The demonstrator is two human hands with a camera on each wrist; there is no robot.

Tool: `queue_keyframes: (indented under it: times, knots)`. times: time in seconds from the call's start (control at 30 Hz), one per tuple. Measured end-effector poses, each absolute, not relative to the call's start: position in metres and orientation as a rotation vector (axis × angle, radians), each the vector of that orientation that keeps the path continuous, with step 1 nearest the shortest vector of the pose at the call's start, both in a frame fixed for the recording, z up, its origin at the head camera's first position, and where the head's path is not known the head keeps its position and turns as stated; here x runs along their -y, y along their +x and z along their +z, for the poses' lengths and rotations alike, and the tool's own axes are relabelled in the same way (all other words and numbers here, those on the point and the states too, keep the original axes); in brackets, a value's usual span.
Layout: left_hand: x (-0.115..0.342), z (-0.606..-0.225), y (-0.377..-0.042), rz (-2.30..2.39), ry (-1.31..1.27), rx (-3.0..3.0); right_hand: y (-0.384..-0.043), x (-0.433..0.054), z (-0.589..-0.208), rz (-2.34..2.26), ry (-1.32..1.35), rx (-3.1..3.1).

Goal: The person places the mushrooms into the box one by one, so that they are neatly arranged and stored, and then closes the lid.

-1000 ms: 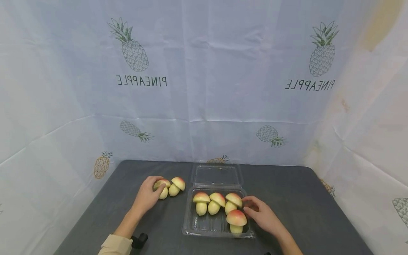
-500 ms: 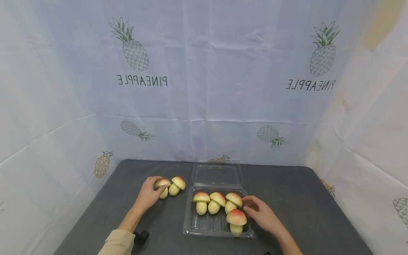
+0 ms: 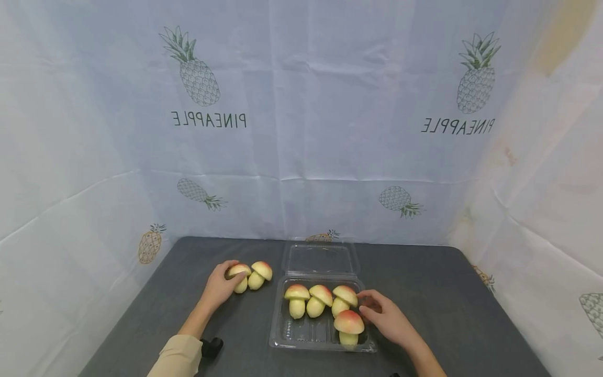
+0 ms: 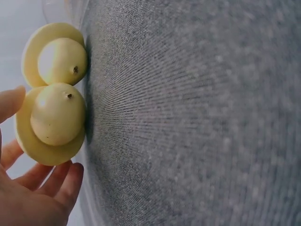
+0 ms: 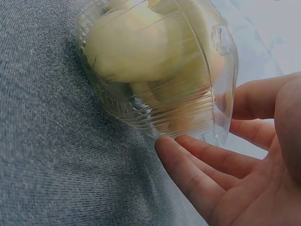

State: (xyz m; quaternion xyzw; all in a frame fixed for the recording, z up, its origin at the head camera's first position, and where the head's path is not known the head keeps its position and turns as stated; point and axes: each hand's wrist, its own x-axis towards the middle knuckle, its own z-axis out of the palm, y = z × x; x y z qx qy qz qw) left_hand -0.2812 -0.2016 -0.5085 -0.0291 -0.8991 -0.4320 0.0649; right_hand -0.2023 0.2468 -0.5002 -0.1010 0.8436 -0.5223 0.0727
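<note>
On the left of the table, my left hand grips a mushroom-shaped piece with a pale yellow stem and a red-tinged cap, thumb on one side of the cap and fingers on the other. A second mushroom lies beside it, nearly against it in the left wrist view. My right hand holds the right side of a clear plastic container, its thumb at the rim and fingers along the outer wall. Several mushrooms stand in the container: three in the back row and a single mushroom at the front right.
The container's clear hinged lid lies open toward the back of the dark table. A pale curtain with pineapple prints hangs behind and along the sides. A black device sits at the left wrist.
My left forearm and sleeve have shifted slightly forward and right, while the hand stays around the same mushroom. The right hand and the container hold their place.
</note>
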Motion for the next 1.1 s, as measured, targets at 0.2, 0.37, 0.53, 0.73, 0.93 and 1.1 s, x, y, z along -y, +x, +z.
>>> queue_keyframes:
  times: [0.2,0.37,0.53,0.73,0.93,1.1]
  knots:
    - [0.202,-0.510,-0.281,-1.368,-0.085,2.664,-0.202,-0.247,-0.500,-1.571,-0.304,-2.532]
    - [0.204,-0.509,-0.278,-1.346,-0.084,2.648,-0.201,-0.247,-0.500,-1.573,-0.316,-2.529]
    - [0.205,-0.504,-0.275,-1.326,-0.071,2.626,-0.202,-0.247,-0.501,-1.560,-0.296,-2.535]
    - [0.206,-0.498,-0.270,-1.283,-0.068,2.621,-0.203,-0.247,-0.502,-1.550,-0.296,-2.549]
    - [0.202,-0.492,-0.263,-1.292,-0.116,2.605,-0.202,-0.247,-0.501,-1.545,-0.298,-2.551]
    - [0.192,-0.485,-0.258,-1.288,-0.164,2.607,-0.201,-0.246,-0.500,-1.545,-0.302,-2.554]
